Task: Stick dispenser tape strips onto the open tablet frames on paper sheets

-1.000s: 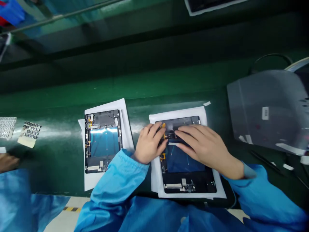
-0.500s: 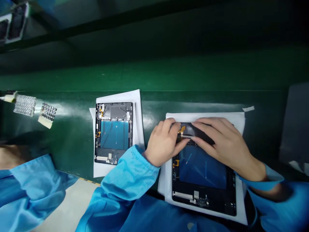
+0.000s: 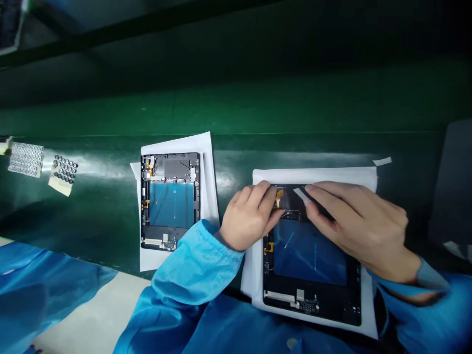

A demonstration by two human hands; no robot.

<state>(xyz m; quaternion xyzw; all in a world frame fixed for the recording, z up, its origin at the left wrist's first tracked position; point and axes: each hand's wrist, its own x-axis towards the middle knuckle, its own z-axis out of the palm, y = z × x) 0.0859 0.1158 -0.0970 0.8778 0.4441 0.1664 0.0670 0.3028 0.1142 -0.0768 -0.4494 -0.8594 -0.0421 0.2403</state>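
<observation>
In front of me an opened tablet (image 3: 309, 253) lies on white sheets, its inner parts, orange flex cables and a blue panel showing. My left hand (image 3: 250, 211) is closed at its upper left corner, fingers curled and thumb resting on the inside. What lies under those fingertips is partly hidden. Between thumb and forefinger, my right hand (image 3: 357, 223) pinches a short white strip (image 3: 302, 195) over the tablet's dark upper part. The strip slants up to the left of the fingertips.
Left of my hands, a second opened tablet (image 3: 171, 204) rests on white sheets (image 3: 206, 172). A loose white strip (image 3: 382, 161) lies behind my right hand. Farther left are a sheet of clear dots (image 3: 25, 160) and a card of small round dark parts (image 3: 65, 169). Another person's blue sleeve (image 3: 44, 285) shows lower left.
My right hand has moved right, away from my left hand, and the white strip has swung from lying flat to slanting. My left hand stays at the corner. The other person's hand has left view.
</observation>
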